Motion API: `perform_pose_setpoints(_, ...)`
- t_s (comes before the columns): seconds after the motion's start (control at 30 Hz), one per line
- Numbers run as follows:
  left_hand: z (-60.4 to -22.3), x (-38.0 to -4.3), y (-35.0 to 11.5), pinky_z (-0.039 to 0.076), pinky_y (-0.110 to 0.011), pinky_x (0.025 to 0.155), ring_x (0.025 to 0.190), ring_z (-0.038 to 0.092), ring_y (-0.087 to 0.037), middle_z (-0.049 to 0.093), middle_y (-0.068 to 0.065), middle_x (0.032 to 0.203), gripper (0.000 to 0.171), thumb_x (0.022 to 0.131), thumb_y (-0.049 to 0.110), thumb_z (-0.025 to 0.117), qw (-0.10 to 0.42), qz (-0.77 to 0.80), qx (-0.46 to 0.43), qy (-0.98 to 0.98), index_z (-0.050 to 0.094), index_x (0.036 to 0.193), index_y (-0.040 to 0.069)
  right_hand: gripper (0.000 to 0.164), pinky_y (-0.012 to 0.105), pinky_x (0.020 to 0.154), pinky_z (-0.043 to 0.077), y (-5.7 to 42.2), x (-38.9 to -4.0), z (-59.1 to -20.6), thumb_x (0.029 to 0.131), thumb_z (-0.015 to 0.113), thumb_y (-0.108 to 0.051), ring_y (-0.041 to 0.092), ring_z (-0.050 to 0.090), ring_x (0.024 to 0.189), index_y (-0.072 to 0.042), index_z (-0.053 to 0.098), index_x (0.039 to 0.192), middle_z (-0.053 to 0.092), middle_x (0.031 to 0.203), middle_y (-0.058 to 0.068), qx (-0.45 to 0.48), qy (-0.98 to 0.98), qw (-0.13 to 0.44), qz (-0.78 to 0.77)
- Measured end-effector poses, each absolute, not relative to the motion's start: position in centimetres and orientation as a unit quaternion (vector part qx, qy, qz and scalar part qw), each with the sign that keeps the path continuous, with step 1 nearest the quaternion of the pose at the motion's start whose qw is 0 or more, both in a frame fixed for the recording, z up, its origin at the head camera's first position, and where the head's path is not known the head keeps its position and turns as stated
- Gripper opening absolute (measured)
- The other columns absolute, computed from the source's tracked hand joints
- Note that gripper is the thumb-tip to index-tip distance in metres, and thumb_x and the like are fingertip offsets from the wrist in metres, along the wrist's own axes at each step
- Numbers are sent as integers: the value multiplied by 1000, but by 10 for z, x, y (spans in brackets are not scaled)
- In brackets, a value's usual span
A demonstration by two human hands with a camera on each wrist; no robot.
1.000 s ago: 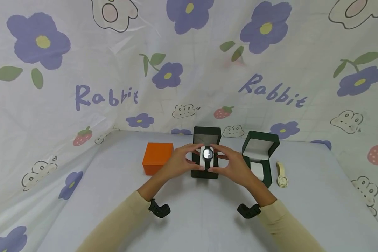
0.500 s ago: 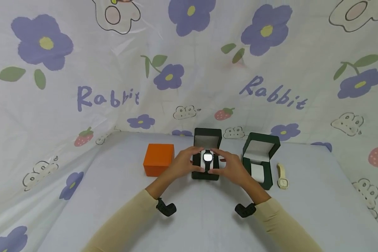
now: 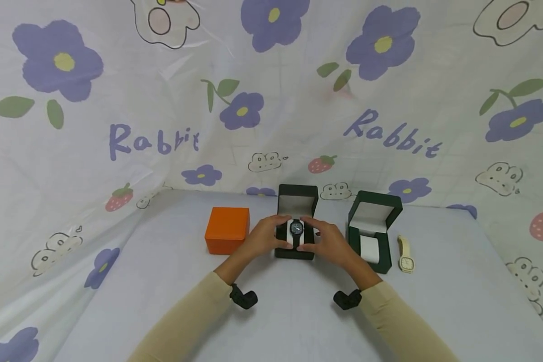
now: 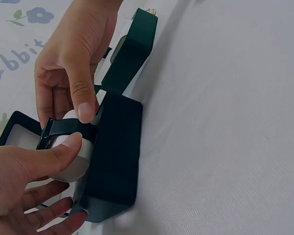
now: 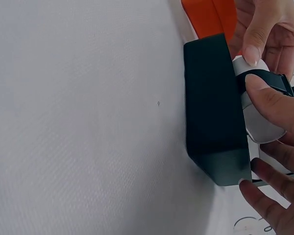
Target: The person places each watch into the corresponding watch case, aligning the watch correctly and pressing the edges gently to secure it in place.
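Note:
A black wristwatch (image 3: 296,229) is strapped round a white cushion (image 4: 76,164), inside or just over the opening of a dark green watch box (image 3: 294,255) with its lid up. My left hand (image 3: 263,236) grips the cushion's left end, thumb on the near side. From the other side my right hand (image 3: 328,242) holds it, its thumb near the black strap (image 5: 269,78). The far fingers of both hands are partly hidden behind the cushion. In the left wrist view the cushion sits at the box's rim, above the front wall (image 4: 115,152).
An orange box (image 3: 228,229) stands left of my left hand. To the right is a second open green watch box (image 3: 375,201) with a white cushion (image 3: 369,249) in it. A gold wristwatch (image 3: 405,259) lies beside that box. A printed curtain (image 3: 271,100) hangs behind.
Both hands have lowered the cushion and wristwatch slightly toward the box. The bright glare on the watch face has gone. My forearms have drawn a little closer together.

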State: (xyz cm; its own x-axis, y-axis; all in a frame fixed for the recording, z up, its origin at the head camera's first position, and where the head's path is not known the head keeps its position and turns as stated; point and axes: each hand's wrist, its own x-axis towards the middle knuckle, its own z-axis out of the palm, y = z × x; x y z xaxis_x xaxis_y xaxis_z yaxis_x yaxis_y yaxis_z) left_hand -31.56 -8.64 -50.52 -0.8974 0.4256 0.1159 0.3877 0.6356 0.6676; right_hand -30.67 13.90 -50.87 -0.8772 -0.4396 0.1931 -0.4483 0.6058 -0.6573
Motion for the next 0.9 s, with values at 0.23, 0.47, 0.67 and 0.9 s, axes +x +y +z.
perform_pose_setpoints(0.23, -508, -318, -87, 42, -48, 114, 131, 55, -32, 59, -13, 142, 75, 79, 18, 89, 33, 369, 229, 900, 55, 145, 3, 78, 49, 94, 56, 136, -308, -509, 80, 89, -26, 34, 61, 119, -6, 53, 147, 55, 146, 17, 236, -908, -3, 345)
perform_pose_setpoints(0.47, -512, -323, -86, 45, -46, 111, 125, 58, -30, 63, -13, 138, 73, 78, 18, 90, 34, 363, 231, 902, 58, 142, 2, 76, 47, 89, 58, 136, -311, -510, 79, 90, -24, 33, 61, 114, -2, 56, 143, 59, 138, 20, 248, -910, 6, 331)
perform_pose_setpoints(0.67, -517, -326, -86, 46, -42, 110, 120, 58, -29, 60, -16, 132, 75, 76, 19, 92, 17, 344, 234, 909, 59, 141, 2, 76, 47, 84, 57, 135, -313, -511, 79, 89, -27, 33, 62, 104, -4, 56, 143, 61, 131, 22, 247, -915, 7, 317)
perform_pose_setpoints(0.9, -518, -327, -85, 47, -41, 109, 120, 56, -29, 57, -17, 131, 74, 76, 21, 92, 19, 327, 234, 915, 59, 140, -1, 75, 48, 86, 57, 136, -313, -511, 83, 86, -28, 34, 60, 110, -2, 54, 145, 59, 131, 23, 263, -917, 0, 300)
